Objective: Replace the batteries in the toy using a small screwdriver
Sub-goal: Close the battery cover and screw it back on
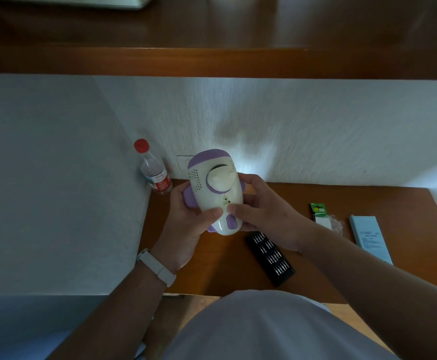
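Observation:
A cream and purple toy (214, 188) is held above the brown desk, its back side facing me with a small screw tab near the lower middle. My left hand (188, 219) grips its left side, thumb pressed on the lower back panel. My right hand (261, 214) grips the right side, thumb beside the left one. A black tray of screwdriver bits (270, 258) lies on the desk under my right wrist. A green battery pack (321, 215) lies further right. No screwdriver handle is in view.
A clear water bottle with a red cap (153, 172) stands in the desk's back left corner by the white wall. A pale blue box (368, 235) lies at the right. The desk's front edge (238, 294) is close to my body.

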Demonstrator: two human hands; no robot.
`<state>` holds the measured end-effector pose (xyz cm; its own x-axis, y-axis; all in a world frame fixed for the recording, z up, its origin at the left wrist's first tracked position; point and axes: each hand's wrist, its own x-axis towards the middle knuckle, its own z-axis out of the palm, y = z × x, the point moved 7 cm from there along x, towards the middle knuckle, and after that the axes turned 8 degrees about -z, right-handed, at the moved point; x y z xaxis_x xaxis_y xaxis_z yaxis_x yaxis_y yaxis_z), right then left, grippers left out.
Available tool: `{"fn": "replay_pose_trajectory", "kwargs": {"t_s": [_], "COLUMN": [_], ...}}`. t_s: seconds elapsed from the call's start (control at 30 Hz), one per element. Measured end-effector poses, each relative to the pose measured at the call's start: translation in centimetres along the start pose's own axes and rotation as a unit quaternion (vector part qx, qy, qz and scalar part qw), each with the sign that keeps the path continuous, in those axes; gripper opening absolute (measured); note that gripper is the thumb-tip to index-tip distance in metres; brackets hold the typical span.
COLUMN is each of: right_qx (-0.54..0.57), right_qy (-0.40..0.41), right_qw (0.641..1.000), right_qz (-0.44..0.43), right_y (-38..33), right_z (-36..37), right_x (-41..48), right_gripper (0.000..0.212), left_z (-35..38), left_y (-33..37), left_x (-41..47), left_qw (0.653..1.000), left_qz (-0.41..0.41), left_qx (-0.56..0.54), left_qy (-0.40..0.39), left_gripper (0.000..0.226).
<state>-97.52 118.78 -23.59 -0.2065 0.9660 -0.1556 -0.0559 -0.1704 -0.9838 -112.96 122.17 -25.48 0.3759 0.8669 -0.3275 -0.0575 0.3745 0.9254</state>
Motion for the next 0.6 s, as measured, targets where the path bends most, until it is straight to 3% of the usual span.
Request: {"fn": "replay_pose_trajectory", "kwargs": {"t_s": [0.3, 0.6], "right_qx": [-0.006, 0.021], "right_qy": [0.022, 0.047], "right_qw": [1.000, 0.999], "right_qz": [-0.009, 0.012], "right_y": [0.1, 2.9], "right_z": [-0.1, 0.1], "right_x": [0.1, -0.1], "right_gripper": [0.068, 0.057], "left_z": [-0.4, -0.4], "left_y": [-0.6, -3.1], "left_x": [0.6, 0.4], "left_qw": [0.998, 0.999], "left_qz": [0.027, -0.031], "left_qx": [0.033, -0.007], "left_qy": [0.035, 0.010], "left_gripper": [0.070, 0.076]}}
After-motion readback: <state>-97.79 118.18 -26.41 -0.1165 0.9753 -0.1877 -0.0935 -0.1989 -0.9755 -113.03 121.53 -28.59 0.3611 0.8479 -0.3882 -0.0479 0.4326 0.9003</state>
